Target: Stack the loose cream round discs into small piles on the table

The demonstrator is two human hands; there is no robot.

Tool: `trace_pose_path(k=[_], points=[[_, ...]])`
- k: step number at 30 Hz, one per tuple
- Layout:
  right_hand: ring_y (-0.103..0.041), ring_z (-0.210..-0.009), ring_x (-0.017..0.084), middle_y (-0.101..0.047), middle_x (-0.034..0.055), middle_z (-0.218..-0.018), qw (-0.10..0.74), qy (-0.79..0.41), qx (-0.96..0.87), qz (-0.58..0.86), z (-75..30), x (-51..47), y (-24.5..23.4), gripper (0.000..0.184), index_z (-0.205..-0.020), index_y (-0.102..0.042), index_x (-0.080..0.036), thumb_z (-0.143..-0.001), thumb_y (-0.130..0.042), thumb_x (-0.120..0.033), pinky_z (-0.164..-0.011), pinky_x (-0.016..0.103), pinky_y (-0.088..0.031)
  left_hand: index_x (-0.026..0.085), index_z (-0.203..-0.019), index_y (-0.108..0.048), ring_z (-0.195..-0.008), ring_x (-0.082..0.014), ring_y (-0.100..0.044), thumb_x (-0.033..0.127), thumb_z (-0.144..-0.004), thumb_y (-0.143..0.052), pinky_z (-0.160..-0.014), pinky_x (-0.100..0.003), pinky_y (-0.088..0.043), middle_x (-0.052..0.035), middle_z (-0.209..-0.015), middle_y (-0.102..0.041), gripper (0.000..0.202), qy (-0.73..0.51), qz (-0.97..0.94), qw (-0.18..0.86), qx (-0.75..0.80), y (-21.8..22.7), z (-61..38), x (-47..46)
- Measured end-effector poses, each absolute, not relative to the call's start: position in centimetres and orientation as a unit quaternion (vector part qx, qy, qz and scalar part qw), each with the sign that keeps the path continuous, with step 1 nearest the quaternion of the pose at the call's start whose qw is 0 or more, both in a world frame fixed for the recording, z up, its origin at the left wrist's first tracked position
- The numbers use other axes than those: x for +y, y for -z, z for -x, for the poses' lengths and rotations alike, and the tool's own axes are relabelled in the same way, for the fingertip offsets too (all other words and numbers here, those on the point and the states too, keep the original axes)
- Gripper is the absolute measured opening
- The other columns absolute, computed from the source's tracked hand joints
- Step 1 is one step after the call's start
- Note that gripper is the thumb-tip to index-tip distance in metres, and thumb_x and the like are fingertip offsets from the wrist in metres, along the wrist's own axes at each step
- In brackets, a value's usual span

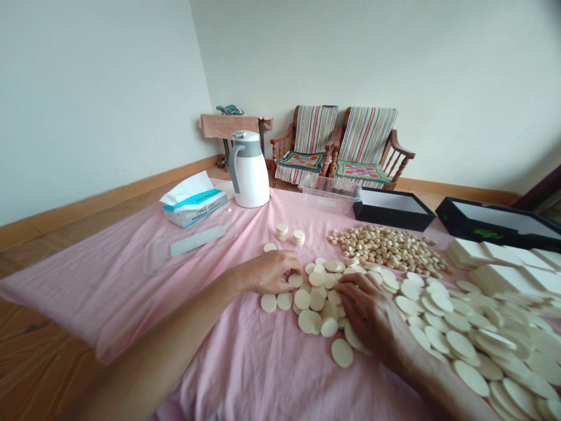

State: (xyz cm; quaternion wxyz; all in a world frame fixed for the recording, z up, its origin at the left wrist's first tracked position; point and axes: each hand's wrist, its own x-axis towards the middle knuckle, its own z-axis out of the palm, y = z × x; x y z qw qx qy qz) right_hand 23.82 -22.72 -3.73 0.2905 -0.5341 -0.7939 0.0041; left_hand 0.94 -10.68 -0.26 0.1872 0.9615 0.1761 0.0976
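Cream round wooden discs lie scattered on a pink tablecloth in front of me. My left hand rests palm down at the left edge of the scatter, fingers curled over a few discs. Palm down on the discs further right lies my right hand, its fingers bent and pressed on them. Whether either hand grips a disc is hidden. Two short stacks of discs stand behind the left hand. A heap of small wooden beads lies beyond the right hand.
Larger cream discs spread to the right, beside stacked white boxes. Two black box lids and a clear plastic tub sit at the back. A white jug, a tissue pack and a clear lid stand left. Two chairs line the wall.
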Motion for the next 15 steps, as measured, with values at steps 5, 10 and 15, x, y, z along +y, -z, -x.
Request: trace_pose_path(k=[5, 10, 15], points=[[-0.055, -0.091, 0.02, -0.058, 0.0095, -0.101, 0.294, -0.001, -0.797, 0.528, -23.8, -22.7, 3.7, 0.021, -0.093, -0.062, -0.018, -0.09, -0.042, -0.015, -0.079, 0.035, -0.049, 0.017, -0.095, -0.062, -0.078, -0.0136, -0.057, 0.015, -0.072, -0.06, -0.07, -0.023, -0.042, -0.0032, -0.096, -0.062, 0.023, -0.174, -0.938, 0.172, 0.246, -0.8, 0.9, -9.0], [-0.054, -0.092, 0.021, -0.058, 0.0095, -0.102, 0.296, -0.004, -0.797, 0.526, -23.9, -22.7, 3.9, 0.02, -0.092, -0.061, -0.018, -0.091, -0.042, -0.015, -0.08, 0.035, -0.049, 0.018, -0.09, -0.064, -0.074, -0.0145, -0.057, 0.022, -0.073, -0.06, -0.067, -0.024, -0.042, -0.0017, -0.084, -0.063, 0.018, -0.217, -0.892, 0.11, 0.382, -0.8, 3.8, -6.3], [-0.052, -0.092, 0.02, -0.057, 0.0092, -0.102, 0.294, -0.02, -0.795, 0.531, -23.9, -22.7, 3.9, 0.02, -0.093, -0.06, -0.018, -0.091, -0.04, -0.015, -0.08, 0.036, -0.048, 0.018, -0.089, -0.065, -0.075, -0.0149, -0.058, 0.021, -0.072, -0.059, -0.068, -0.024, -0.042, -0.0018, -0.085, -0.066, 0.018, -0.207, -0.89, 0.114, 0.391, 0.1, 4.2, -5.6]])
